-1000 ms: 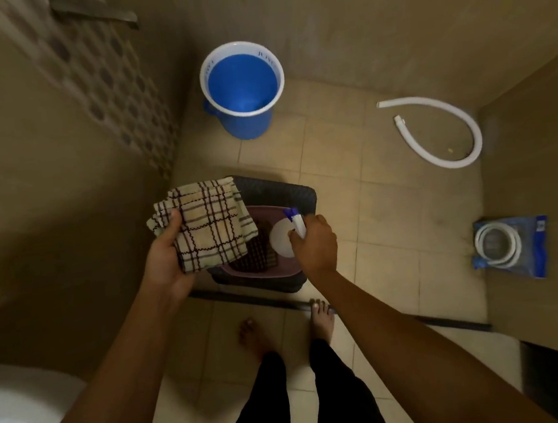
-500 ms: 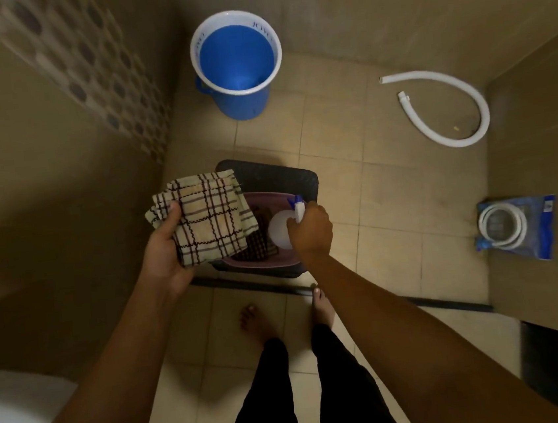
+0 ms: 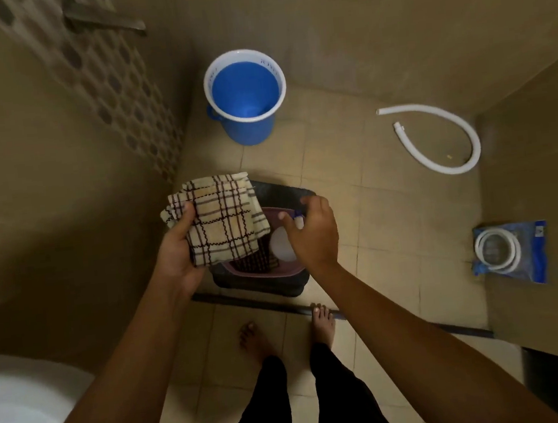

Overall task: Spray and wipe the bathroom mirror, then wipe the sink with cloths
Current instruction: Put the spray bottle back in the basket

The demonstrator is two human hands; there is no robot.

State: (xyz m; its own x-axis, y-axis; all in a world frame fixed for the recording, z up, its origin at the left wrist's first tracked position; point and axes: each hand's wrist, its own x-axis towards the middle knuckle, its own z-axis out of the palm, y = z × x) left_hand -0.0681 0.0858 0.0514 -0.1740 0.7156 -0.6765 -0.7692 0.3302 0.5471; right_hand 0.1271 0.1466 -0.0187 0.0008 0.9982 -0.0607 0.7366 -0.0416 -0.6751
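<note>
My left hand (image 3: 180, 252) grips a folded cream cloth with dark checks (image 3: 224, 224) and holds it over the left side of a mauve basket (image 3: 270, 274). The basket stands on a dark stool (image 3: 282, 193). A white spray bottle (image 3: 281, 249) with a blue nozzle (image 3: 297, 214) stands in the basket beside a darker checked cloth (image 3: 258, 261). My right hand (image 3: 314, 231) hovers over the bottle's head with thumb and fingers spread apart. A corner of the white sink (image 3: 16, 411) shows at the bottom left. No mirror is in view.
A blue bucket (image 3: 244, 94) stands in the far corner below a wall tap (image 3: 102, 21). A white hose (image 3: 435, 136) curls on the tiled floor at the right, and a packaged hose (image 3: 505, 253) leans at the right wall. My bare feet (image 3: 321, 320) stand before a dark floor strip.
My right hand's fingers have spread apart over the spray bottle, where before they were closed around its neck. My left hand still holds the cloth. The view has tilted slightly.
</note>
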